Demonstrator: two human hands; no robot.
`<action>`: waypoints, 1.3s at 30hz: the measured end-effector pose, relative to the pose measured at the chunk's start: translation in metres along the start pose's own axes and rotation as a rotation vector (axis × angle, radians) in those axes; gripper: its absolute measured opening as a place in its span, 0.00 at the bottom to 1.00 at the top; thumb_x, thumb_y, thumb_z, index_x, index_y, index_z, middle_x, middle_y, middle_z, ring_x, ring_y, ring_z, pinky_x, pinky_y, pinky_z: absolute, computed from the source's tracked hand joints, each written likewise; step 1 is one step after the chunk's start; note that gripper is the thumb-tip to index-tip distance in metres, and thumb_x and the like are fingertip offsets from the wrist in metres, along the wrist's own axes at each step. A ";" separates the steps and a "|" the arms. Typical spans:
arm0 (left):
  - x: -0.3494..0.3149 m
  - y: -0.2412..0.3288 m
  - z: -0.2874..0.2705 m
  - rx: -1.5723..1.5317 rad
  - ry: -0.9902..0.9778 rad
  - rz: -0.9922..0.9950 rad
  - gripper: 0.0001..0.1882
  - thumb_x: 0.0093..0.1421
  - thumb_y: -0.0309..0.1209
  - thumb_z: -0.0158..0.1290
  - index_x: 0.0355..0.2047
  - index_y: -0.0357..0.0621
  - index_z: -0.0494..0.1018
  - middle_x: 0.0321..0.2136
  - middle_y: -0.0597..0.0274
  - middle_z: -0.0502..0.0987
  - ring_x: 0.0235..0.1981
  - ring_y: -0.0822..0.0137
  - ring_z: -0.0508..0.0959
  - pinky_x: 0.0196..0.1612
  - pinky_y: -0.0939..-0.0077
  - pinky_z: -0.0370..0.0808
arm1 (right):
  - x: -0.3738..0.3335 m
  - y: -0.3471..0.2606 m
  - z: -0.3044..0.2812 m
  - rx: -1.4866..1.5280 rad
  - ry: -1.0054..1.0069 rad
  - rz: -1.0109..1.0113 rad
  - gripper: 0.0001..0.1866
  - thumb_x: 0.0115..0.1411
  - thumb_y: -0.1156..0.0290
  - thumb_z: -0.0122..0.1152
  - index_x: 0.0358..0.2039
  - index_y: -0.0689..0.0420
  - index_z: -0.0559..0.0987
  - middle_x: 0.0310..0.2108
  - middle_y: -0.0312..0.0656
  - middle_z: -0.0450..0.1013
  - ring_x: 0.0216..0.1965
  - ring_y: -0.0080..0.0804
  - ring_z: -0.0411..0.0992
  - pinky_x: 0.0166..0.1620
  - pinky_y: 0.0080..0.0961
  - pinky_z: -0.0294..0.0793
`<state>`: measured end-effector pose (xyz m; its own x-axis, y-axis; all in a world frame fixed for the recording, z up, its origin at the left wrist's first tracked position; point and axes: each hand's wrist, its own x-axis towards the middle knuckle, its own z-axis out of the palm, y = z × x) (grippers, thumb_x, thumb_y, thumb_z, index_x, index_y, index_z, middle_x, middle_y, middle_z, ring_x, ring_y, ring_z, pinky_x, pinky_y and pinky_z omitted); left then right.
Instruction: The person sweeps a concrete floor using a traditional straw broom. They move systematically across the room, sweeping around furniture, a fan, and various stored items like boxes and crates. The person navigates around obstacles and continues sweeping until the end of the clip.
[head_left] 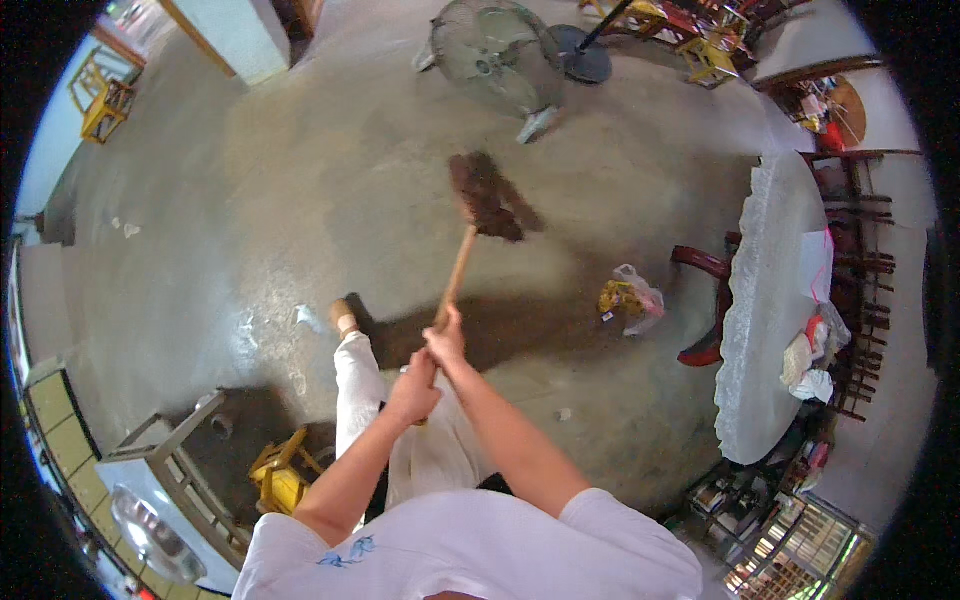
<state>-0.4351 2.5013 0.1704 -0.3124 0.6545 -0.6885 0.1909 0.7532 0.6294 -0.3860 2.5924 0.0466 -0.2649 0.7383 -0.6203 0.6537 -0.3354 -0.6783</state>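
Observation:
Both of my hands are wrapped around the wooden handle of a broom (457,270). My left hand (412,388) grips it close to my body. My right hand (447,338) is closed on it just farther along, nearly touching the left. The dark brown broom head (483,195) is blurred and lies out on the floor ahead of me. Right of the handle, a clear plastic bag (640,302) with yellow contents rests on the concrete floor (300,190). A small pale scrap (308,318) lies beside my sandalled left foot (343,318).
A large fan (495,58) stands beyond the broom head. At right is a table with a translucent cover (750,340), its dark red curved legs (703,262) reaching into the floor. A yellow stool (280,472) and a metal-framed sink unit (160,520) stand near left; a yellow chair (103,105) is far left.

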 end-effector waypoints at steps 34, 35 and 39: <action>0.298 0.420 0.165 0.052 -0.231 0.068 0.38 0.43 0.27 0.52 0.56 0.43 0.51 0.40 0.41 0.71 0.42 0.46 0.72 0.43 0.60 0.69 | 0.320 -0.051 -0.423 0.238 0.188 0.191 0.32 0.48 0.73 0.55 0.54 0.49 0.56 0.45 0.47 0.65 0.44 0.40 0.66 0.46 0.32 0.66; 0.323 0.452 0.177 0.085 -0.258 0.041 0.37 0.43 0.27 0.51 0.56 0.43 0.52 0.38 0.42 0.72 0.39 0.48 0.74 0.41 0.61 0.71 | 0.353 -0.052 -0.455 0.228 0.169 0.224 0.32 0.47 0.72 0.55 0.54 0.49 0.56 0.45 0.47 0.65 0.43 0.40 0.66 0.45 0.32 0.66; 0.417 0.538 0.237 0.007 -0.283 -0.028 0.34 0.43 0.27 0.51 0.54 0.42 0.55 0.32 0.46 0.74 0.28 0.54 0.77 0.32 0.63 0.74 | 0.466 -0.042 -0.543 0.149 0.271 0.184 0.34 0.47 0.72 0.56 0.55 0.49 0.55 0.43 0.45 0.65 0.42 0.37 0.67 0.42 0.30 0.68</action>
<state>-0.2426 3.1948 0.1360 -0.0453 0.6250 -0.7793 0.1924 0.7710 0.6071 -0.1516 3.2686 0.0000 0.0577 0.7794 -0.6239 0.5570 -0.5437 -0.6278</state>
